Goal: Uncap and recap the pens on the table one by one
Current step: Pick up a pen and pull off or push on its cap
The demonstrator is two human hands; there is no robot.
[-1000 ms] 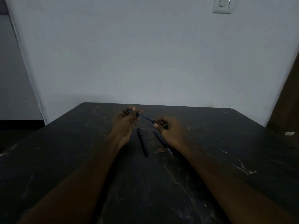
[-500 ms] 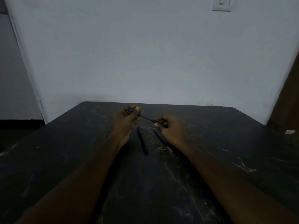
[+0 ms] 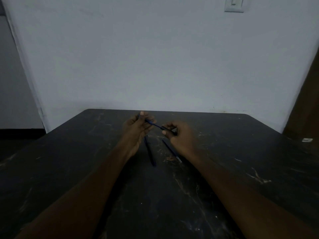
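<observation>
The held pen (image 3: 153, 124) hangs above the dark worktop (image 3: 241, 152), its 10 o'clock end pinched by the left hand (image 3: 136, 128), its 4 o'clock end by the right hand (image 3: 179, 137), the second pen (image 3: 149, 152) and third pen (image 3: 170, 150) lying at 6 o'clock.

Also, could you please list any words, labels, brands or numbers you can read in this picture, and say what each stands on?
No text in this picture can be read.
Held blue pen: any print is too small and dark to read.
Left lying pen: the same.
Right lying pen: the same.
Wall switch plate: no marking shows.
Small white object at the right: too blurred to tell.
</observation>
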